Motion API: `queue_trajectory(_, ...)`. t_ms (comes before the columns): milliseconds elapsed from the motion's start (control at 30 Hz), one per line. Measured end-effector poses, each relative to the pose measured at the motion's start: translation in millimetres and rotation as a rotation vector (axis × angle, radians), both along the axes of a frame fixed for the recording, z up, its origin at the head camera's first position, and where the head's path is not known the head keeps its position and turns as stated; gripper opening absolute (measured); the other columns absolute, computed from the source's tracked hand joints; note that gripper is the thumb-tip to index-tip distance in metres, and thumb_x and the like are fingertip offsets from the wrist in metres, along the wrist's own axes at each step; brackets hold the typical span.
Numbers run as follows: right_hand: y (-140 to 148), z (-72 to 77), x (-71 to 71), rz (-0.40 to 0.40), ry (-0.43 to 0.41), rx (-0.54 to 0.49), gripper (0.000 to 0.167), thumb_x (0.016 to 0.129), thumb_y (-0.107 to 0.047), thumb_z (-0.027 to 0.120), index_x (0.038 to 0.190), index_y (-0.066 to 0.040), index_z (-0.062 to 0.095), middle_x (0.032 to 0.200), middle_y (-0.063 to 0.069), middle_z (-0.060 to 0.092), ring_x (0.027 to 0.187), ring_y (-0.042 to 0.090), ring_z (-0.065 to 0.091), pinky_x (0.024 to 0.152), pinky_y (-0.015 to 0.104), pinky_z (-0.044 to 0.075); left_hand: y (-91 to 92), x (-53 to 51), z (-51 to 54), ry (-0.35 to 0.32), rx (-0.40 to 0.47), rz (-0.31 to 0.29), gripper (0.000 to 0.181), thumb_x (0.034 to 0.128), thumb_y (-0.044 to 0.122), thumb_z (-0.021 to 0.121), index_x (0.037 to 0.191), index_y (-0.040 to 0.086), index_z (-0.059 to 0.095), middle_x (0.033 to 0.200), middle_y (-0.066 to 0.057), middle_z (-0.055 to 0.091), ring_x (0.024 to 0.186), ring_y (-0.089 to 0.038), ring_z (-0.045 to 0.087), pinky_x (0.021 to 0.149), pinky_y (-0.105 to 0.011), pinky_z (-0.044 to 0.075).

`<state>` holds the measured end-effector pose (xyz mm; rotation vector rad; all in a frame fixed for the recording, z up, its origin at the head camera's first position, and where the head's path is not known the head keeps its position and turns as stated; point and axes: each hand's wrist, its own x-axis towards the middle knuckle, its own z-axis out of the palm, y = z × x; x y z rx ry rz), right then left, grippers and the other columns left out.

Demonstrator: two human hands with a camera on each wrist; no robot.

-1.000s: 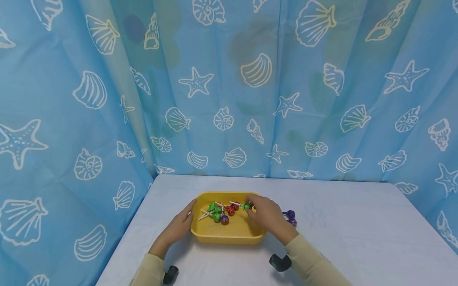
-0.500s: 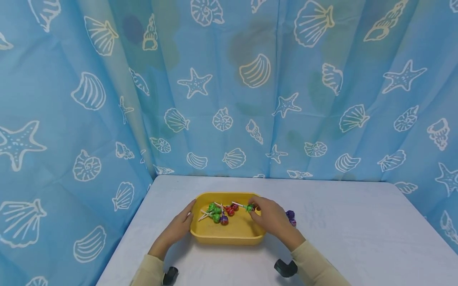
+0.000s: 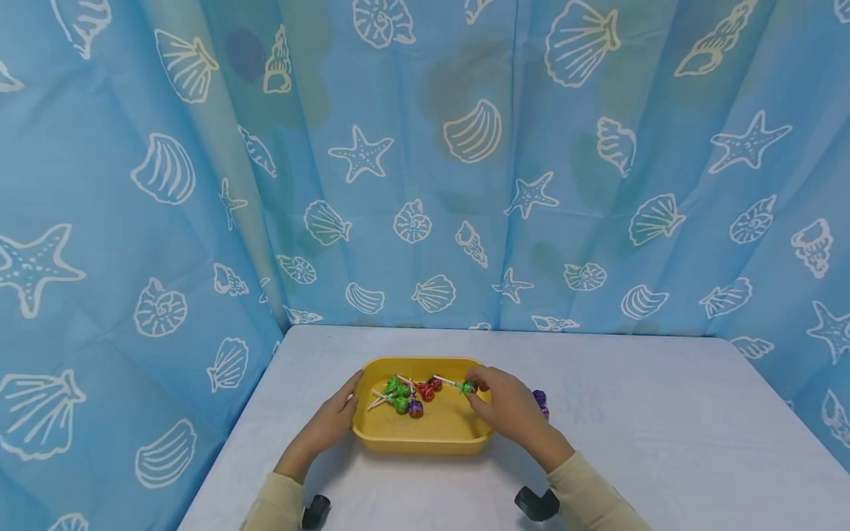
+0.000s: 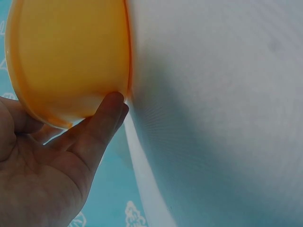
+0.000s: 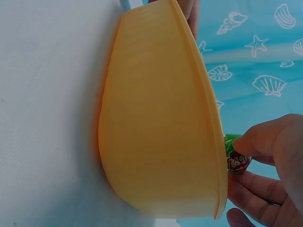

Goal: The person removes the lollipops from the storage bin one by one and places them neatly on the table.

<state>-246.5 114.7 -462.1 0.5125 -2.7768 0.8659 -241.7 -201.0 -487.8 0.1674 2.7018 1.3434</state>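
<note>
While in right hand, one lollipop.

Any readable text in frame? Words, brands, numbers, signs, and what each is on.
No legible text anywhere.
Green-wrapped lollipop in the right hand: pale print on the wrapper, too small and blurred to read.
Loose lollipops in the yellow tray: too small to read.
Purple lollipops on the table: same, partly hidden.
Curtain: shell and starfish drawings only.

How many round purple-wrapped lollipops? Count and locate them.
3 visible: one lollipop in the yellow plastic tray, two beside it, partly hidden behind the right hand; others may be hidden.
</note>
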Motion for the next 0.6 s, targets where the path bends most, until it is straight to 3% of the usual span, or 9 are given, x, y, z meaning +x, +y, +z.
queue_trajectory(600, 6, 2.8, 10.9, -0.014, 0.030, -0.062, 0.024, 0.087, -0.013, 0.079, 0.109, -0.014, 0.070, 0.097, -0.004, 0.068, 0.090, 0.017, 0.063, 0.084, 0.035, 0.058, -0.3, -0.7, -2.1, 0.015, 0.006, -0.003, 0.053, 0.1088, 0.011, 0.038, 0.160, 0.006, 0.028, 0.163, -0.018, 0.031, 0.149, -0.040, 0.027, 0.119, -0.058, 0.024)
